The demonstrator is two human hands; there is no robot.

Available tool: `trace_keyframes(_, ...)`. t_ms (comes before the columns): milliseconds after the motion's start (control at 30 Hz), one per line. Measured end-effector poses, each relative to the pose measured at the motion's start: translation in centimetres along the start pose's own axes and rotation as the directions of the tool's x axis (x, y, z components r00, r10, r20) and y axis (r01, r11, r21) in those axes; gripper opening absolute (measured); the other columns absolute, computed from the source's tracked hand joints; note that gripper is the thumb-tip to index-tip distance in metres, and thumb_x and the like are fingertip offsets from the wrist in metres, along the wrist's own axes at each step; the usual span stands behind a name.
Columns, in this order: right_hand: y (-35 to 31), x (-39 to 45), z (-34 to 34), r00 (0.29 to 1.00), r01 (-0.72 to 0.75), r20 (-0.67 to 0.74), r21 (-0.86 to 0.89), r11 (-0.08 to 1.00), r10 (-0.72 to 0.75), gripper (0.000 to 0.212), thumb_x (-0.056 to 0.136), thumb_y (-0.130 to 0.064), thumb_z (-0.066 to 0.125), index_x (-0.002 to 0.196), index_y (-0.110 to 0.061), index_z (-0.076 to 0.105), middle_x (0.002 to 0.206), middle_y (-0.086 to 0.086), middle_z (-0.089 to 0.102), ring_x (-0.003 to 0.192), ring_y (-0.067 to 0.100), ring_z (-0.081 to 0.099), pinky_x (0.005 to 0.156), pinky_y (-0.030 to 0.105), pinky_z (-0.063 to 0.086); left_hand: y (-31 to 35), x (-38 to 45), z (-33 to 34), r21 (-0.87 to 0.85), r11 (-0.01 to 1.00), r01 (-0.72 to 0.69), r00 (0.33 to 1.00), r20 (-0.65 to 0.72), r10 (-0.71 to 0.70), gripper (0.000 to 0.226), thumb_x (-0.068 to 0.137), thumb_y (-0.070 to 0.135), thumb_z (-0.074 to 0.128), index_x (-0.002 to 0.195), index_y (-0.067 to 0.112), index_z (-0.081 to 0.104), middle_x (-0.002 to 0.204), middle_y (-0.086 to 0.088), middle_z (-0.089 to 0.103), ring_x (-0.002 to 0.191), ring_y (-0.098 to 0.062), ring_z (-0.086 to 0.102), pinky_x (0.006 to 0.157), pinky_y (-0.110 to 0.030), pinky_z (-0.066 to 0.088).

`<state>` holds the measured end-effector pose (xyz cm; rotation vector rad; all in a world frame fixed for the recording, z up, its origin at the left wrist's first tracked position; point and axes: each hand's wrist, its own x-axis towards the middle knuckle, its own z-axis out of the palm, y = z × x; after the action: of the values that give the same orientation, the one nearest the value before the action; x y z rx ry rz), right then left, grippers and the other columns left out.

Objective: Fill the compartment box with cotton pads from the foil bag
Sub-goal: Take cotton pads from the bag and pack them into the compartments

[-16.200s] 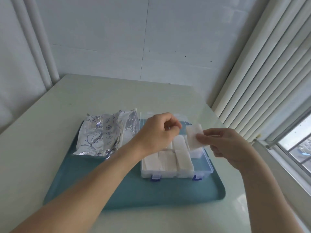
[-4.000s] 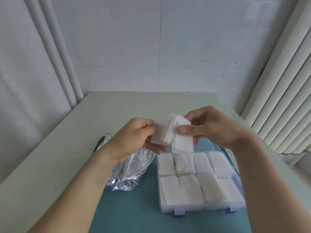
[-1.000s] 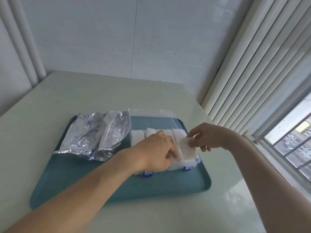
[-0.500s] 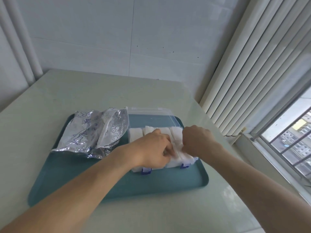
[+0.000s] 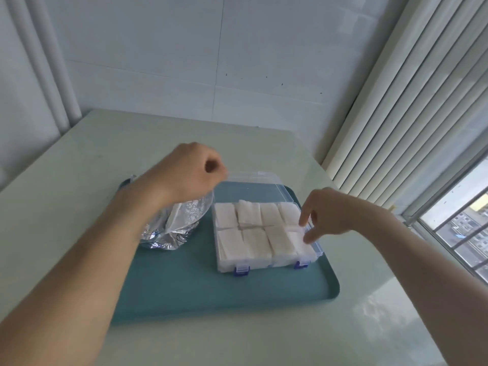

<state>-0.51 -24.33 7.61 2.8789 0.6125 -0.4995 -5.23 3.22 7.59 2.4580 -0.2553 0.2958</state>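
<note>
The clear box (image 5: 266, 239) sits on the teal tray (image 5: 200, 289), lid open, all compartments full of white cotton pads (image 5: 253, 233). The foil bag (image 5: 182, 223) lies just left of it. The left hand (image 5: 190, 173) is curled above the bag, holding nothing visible; the right hand (image 5: 327, 215) touches the pads at the right edge with loosely spread fingers

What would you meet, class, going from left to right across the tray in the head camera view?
Foil bag → compartment box filled with cotton pads → right hand at the box's right edge.
</note>
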Motion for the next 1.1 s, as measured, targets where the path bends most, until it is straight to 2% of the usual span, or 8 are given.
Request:
trace_keyframes(100,-1.4,0.1,-2.5,0.958,0.072,-0.285,0.154,0.985,-0.026,0.017,0.085,-0.036,0.077,0.093,-0.021,0.074,0.075,-0.013,0.061,0.068,0.006,0.056,0.062,0.015,0.039,-2.3,-0.2,-2.0,0.147,0.967,0.210,0.978,-0.040,-0.206,0.034,0.086,0.050,0.067,0.098,0.018,0.062,0.092,0.007,0.061,0.090,-0.018,0.059,0.076,-0.029,0.043)
trace_keyframes(200,-6.1,1.5,-3.8,0.896,0.262,-0.433,0.344,0.902,-0.095,0.011,0.086,-0.032,0.075,0.085,-0.020,0.075,0.078,-0.011,0.069,0.074,0.008,0.064,0.066,0.015,0.049,-4.1,-0.3,-2.3,0.326,0.862,0.389,0.872,0.171,-0.458,0.064,0.079,0.067,0.066,0.113,0.017,0.047,0.108,0.001,0.051,0.102,-0.023,0.053,0.078,-0.033,0.041)
trace_keyframes(333,-13.6,5.0,-2.7,0.899,0.404,-0.338,0.399,0.823,-0.277,0.015,0.091,-0.022,0.068,0.100,-0.016,0.078,0.098,-0.001,0.076,0.092,0.014,0.069,0.088,0.028,0.054,-6.6,0.1,-1.3,0.409,0.806,0.428,0.791,0.262,-0.553,0.035,0.089,0.043,0.062,0.090,0.009,0.059,0.091,-0.011,0.063,0.074,-0.023,0.057,0.060,-0.028,0.041)
trace_keyframes(433,-17.4,8.4,-0.7,0.924,0.375,-0.215,0.330,0.866,-0.318,0.026,0.091,-0.011,0.061,0.114,-0.012,0.072,0.114,0.007,0.071,0.105,0.024,0.064,0.088,0.025,0.048,-8.2,0.0,-1.7,0.298,0.805,0.513,0.767,0.262,-0.586,0.029,0.100,0.022,0.046,0.103,-0.001,0.063,0.103,-0.021,0.066,0.074,-0.028,0.057,0.067,-0.034,0.054)
trace_keyframes(633,-20.2,11.1,0.5,0.927,0.375,-0.104,0.339,0.863,-0.362,0.024,0.088,-0.038,0.071,0.094,-0.022,0.054,0.117,0.010,0.065,0.095,0.017,0.049,0.084,0.024,0.037,-10.1,-0.4,-2.8,0.155,0.797,0.584,0.763,0.233,-0.604,0.021,0.093,0.004,0.042,0.091,-0.006,0.060,0.087,-0.026,0.054,0.076,-0.032,0.055,0.069,-0.038,0.054)
trace_keyframes(767,-20.9,12.6,1.0,0.942,0.332,-0.050,0.263,0.906,-0.331,0.057,0.090,-0.040,0.066,0.137,-0.012,0.049,0.139,0.010,0.053,0.124,0.029,0.049,0.099,0.032,0.041,-11.0,-0.3,-2.9,0.148,0.767,0.624,0.740,0.205,-0.641,0.024,0.096,0.010,0.047,0.102,-0.003,0.066,0.088,-0.019,0.060,0.078,-0.031,0.060,0.060,-0.028,0.045)
trace_keyframes(900,-21.3,13.2,1.6,0.921,0.385,-0.177,0.288,0.877,-0.347,0.049,0.085,-0.049,0.071,0.119,-0.014,0.065,0.121,0.007,0.064,0.113,0.027,0.055,0.095,0.035,0.047,-11.5,-0.3,-3.2,0.141,0.738,0.659,0.713,0.193,-0.674,0.019,0.095,0.010,0.050,0.077,0.010,0.055,0.076,-0.007,0.054,0.066,-0.023,0.052,0.073,-0.036,0.052)
trace_keyframes(1100,-21.3,12.0,1.6,0.872,0.464,-0.328,0.323,0.825,-0.362,0.013,0.086,-0.018,0.068,0.090,-0.008,0.075,0.087,0.010,0.067,0.079,0.025,0.054,0.070,0.027,0.040,-11.1,-0.4,-3.4,0.084,0.738,0.669,0.714,0.205,-0.670,0.018,0.095,0.008,0.049,0.079,0.006,0.059,0.086,-0.017,0.059,0.081,-0.028,0.053,0.083,-0.039,0.052)
